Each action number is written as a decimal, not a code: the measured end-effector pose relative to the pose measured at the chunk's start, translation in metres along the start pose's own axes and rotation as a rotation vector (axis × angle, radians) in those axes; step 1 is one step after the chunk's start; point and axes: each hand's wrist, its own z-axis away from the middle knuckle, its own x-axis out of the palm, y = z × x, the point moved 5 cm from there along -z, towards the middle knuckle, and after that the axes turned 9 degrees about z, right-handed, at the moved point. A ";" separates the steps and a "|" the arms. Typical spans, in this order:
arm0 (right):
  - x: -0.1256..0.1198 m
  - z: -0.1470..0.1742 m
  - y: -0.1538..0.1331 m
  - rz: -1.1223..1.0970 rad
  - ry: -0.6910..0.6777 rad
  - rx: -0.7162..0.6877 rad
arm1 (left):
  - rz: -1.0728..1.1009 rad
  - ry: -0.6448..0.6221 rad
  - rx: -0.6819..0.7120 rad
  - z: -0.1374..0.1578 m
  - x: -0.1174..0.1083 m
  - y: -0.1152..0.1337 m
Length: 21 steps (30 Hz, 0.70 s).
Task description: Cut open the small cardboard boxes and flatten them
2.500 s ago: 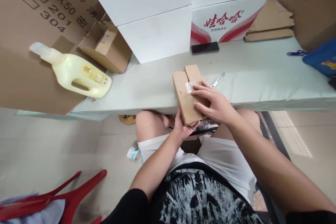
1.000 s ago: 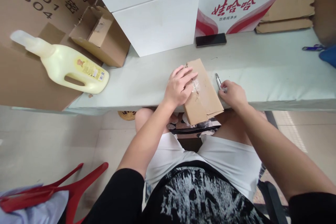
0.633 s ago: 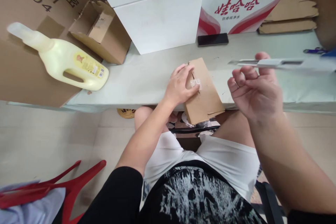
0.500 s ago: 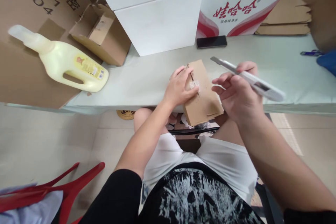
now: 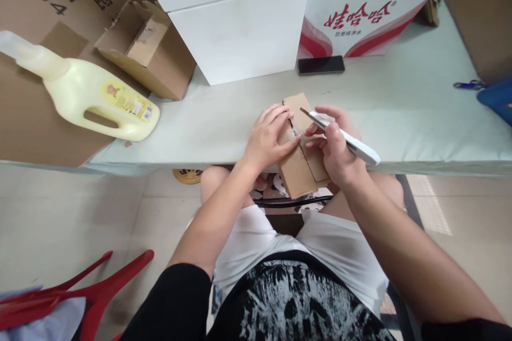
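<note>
A small brown cardboard box lies at the front edge of the table, its near end sticking out over the edge. My left hand rests on its left side, fingers and thumb holding it. A dark slit runs along the top seam, with crinkled clear tape by my left thumb. In my right hand is a white utility knife, blade out and pointing up-left above the box. The fingertips of that hand are close to the box's right side; whether they touch it I cannot tell.
Behind stand white cartons with a black phone in front. To the left are a yellow jug-shaped bottle and an open cardboard box. A blue item lies far right. Below left is a red chair.
My right hand has brought the knife left, over the box. The left hand keeps its hold. The flattened cardboard at the back right has slid back, mostly out of sight behind the white carton.
</note>
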 end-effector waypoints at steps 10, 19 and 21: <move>-0.005 0.005 -0.009 0.011 0.076 0.042 | 0.011 0.032 -0.005 -0.001 -0.003 0.004; -0.009 0.002 -0.010 0.102 0.090 0.098 | 0.015 0.044 -0.022 -0.001 -0.001 0.002; -0.010 0.001 -0.007 0.125 0.096 0.120 | 0.016 0.039 -0.027 0.000 0.000 0.002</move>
